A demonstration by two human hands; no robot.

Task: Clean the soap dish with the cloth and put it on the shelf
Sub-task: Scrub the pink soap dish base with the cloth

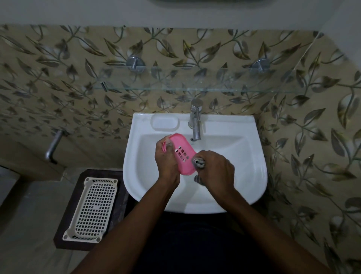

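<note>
Two hands: left hand (167, 163) gripping soap dish (182, 154), right hand (217, 172) fisted round mostly hidden cloth (198, 163).

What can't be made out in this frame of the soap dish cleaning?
1. Cloth: head view, mostly buried in the right hand; shape unclear.
2. Soap dish: its left side hidden under the left hand.
3. Sink drain: hidden behind both hands.
4. Dark strip at the top edge: cut off.

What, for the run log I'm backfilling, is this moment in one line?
step: wiping | left hand: holds pink soap dish over sink | right hand: grips cloth against dish | glass shelf: dish not yet there
</note>
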